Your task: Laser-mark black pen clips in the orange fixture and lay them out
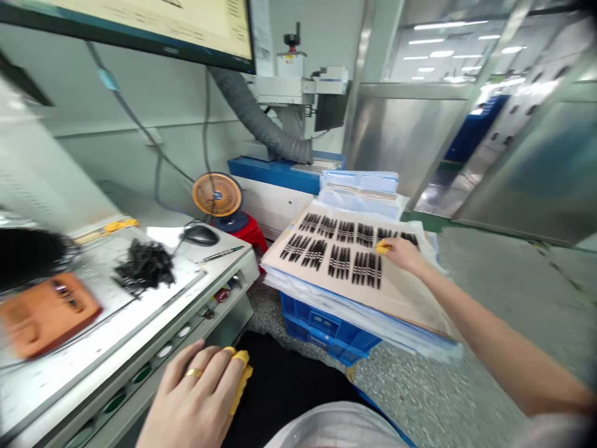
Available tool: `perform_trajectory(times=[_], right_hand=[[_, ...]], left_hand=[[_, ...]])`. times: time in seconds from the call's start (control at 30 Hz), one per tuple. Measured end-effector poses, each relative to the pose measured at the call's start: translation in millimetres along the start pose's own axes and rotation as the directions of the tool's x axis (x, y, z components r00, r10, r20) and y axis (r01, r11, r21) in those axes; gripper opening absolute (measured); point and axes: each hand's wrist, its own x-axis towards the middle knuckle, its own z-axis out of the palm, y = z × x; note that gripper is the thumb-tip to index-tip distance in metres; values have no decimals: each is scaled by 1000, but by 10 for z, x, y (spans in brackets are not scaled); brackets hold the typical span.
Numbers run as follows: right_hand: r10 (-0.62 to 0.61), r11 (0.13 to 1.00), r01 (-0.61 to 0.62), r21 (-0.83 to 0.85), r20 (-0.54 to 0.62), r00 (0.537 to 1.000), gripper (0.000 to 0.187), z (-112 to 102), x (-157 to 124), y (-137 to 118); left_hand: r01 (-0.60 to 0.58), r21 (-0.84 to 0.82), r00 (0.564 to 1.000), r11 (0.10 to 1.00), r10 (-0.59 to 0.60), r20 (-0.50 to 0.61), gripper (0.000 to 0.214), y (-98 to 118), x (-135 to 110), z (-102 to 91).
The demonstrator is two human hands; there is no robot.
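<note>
My right hand (400, 252) reaches over a tan sheet (303, 279) on a stack. Its fingers are pinched together, with yellow covers on the tips, and what they hold is hidden. Under and around it lie thin black pieces (367, 269) with pale bands across the middle, set out in two rows of small groups. Low in the view, my left hand (200, 392) hovers by the bench edge above my lap. It wears a ring and yellow fingertip covers; its fingers are loosely bent and partly apart, with nothing visible in them.
A blue crate (321, 320) supports the stack. On the white bench (186, 280) at left are a heap of black pieces (144, 266), an orange device (51, 314), a mouse (200, 234) and a pen (222, 254). An orange fan (217, 195) stands on a red stool (252, 233). A monitor (140, 28) hangs above.
</note>
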Motion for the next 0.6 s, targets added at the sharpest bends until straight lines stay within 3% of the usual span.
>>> perform_trajectory(times=[0.13, 0.23, 0.3, 0.47, 0.6], right_hand=[[-205, 969, 209, 134, -43, 978, 19, -98, 133, -548], [-392, 898, 382, 219, 0, 920, 21, -141, 179, -1290], [-511, 833, 481, 272, 46, 858, 20, -122, 162, -1858], [-716, 651, 653, 387, 27, 697, 19, 140, 193, -3155], [-746, 620, 668, 413, 44, 665, 20, 417, 411, -3990]], left_hand=[[93, -13, 980, 996, -90, 177, 19, 93, -21, -128], [242, -45, 928, 969, -218, 301, 17, 171, -111, -131], [344, -79, 888, 936, -297, 350, 18, 219, -214, -106], [592, -143, 765, 793, -497, 410, 20, 286, -478, -64], [702, -173, 692, 691, -603, 398, 21, 283, -618, -57]])
